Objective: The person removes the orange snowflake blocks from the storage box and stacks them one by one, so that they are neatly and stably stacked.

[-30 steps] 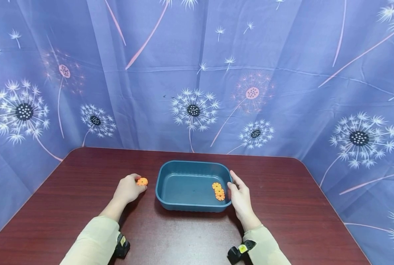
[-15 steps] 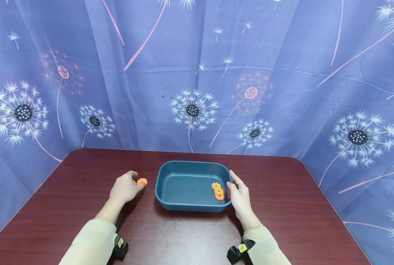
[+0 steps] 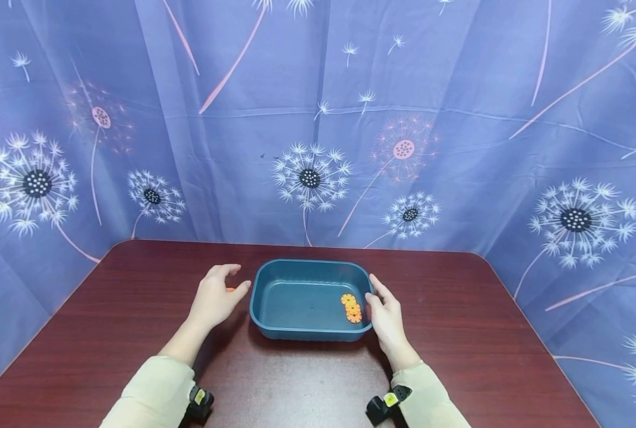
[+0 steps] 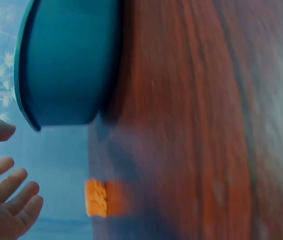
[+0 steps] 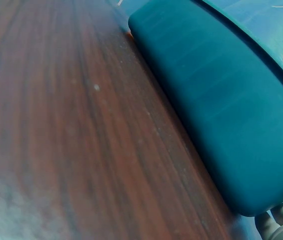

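My left hand (image 3: 214, 299) hovers over the table left of a teal plastic tub (image 3: 309, 334), its fingers spread and holding nothing. Below it, a small stack of orange flower-shaped discs (image 4: 96, 198) stands on the table, clear of the fingers in the left wrist view; the head view shows only a sliver of it behind the hand. My right hand (image 3: 389, 324) grips the tub's right end, thumb at the rim and fingers along the outside. Inside the tub, near that end, several orange notched discs (image 3: 352, 309) lie overlapping in a row.
The dark red wooden table (image 3: 307, 386) has a blue dandelion-print curtain (image 3: 232, 166) behind it and at both sides. A black wrist camera (image 3: 197, 404) sits at the left sleeve, another camera (image 3: 384, 405) at the right.
My left hand has let go of the orange disc stack, spread its fingers and moved up and slightly right towards the tub. The right hand and tub have stayed put.
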Demonstrator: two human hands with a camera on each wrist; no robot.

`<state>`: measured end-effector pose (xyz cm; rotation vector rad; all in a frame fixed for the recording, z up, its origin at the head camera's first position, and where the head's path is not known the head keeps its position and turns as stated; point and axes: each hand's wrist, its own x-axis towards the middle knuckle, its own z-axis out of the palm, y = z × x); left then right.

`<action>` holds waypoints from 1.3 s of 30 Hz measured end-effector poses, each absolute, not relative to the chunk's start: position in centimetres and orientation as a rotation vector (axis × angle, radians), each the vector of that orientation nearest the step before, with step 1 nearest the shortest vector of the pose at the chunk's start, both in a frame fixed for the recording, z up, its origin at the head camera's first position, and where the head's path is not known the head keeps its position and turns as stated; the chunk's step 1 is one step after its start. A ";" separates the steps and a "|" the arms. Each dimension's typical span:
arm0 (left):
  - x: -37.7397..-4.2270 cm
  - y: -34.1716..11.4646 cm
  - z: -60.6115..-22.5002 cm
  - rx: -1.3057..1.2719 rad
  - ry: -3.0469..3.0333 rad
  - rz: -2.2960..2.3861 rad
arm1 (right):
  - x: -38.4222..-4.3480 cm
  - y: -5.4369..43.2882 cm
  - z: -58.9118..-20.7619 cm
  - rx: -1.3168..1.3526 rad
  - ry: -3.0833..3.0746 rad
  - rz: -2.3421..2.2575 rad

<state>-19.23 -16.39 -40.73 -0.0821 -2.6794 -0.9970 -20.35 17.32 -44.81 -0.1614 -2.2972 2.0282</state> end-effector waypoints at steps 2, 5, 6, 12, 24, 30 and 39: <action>-19.2 -15.8 -40.6 -0.133 -2.641 -1.026 | -20.4 17.3 -44.8 -0.162 -2.299 2.026; -19.2 -14.8 -40.3 -0.183 -2.594 -1.048 | -20.4 17.3 -44.8 -0.161 -2.296 2.032; -19.2 -14.6 -40.2 -0.197 -2.582 -1.051 | -20.4 17.3 -44.8 -0.160 -2.295 2.032; -19.3 -13.0 -40.2 -0.251 -2.519 -1.082 | -20.4 17.3 -44.9 -0.164 -2.299 2.026; -19.9 -9.8 -40.3 -0.369 -2.451 -1.148 | -20.4 17.3 -44.9 -0.166 -2.311 2.021; -20.1 -8.5 -40.4 -0.381 -2.480 -1.178 | -20.4 17.3 -44.8 -0.179 -2.331 2.001; -20.6 -6.8 -40.7 -0.429 -2.540 -1.204 | -20.4 17.3 -44.8 -0.183 -2.323 2.006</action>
